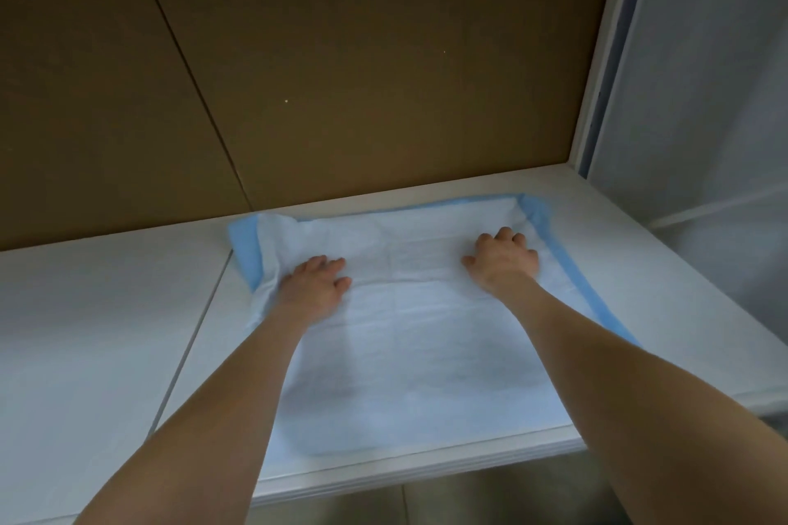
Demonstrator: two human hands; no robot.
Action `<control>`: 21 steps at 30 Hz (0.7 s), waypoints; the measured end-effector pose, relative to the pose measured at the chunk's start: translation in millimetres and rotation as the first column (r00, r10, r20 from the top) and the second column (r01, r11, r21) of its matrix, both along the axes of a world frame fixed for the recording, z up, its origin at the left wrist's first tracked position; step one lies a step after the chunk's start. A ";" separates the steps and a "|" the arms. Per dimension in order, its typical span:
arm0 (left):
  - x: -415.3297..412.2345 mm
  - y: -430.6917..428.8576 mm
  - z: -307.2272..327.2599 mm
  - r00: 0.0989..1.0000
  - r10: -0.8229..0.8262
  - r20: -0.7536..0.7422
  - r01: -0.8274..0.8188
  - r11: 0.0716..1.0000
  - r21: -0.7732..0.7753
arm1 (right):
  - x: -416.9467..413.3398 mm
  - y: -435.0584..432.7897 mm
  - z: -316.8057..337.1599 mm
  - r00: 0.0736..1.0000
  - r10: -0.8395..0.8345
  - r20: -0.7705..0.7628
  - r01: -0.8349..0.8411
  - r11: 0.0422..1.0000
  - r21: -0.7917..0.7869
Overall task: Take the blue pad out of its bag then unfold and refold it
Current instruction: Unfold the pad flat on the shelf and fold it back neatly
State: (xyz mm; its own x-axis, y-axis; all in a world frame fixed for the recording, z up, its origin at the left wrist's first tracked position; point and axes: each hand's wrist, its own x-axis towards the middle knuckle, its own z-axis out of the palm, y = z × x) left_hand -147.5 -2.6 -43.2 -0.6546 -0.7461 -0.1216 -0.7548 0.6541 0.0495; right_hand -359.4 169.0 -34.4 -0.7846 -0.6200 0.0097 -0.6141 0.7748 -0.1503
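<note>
The blue pad [409,345] lies spread on the white table [106,311], pale side up. Its blue border shows along the edges at 12 and 3 o'clock, and the edge at 9 o'clock is turned over. The left hand [315,283] rests palm down on the pad at 10 o'clock, beside that turned edge. The right hand [503,262] presses down at 1 o'clock, fingers bent and apparently gripping nothing. A brown panel [341,77] stands behind the table.
</note>
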 end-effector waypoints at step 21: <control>-80.1 -6.9 13.1 0.948 0.292 -0.122 -0.302 0.951 -0.064 | -64.9 -1.7 22.8 0.965 -0.230 0.122 0.241 0.967 -0.085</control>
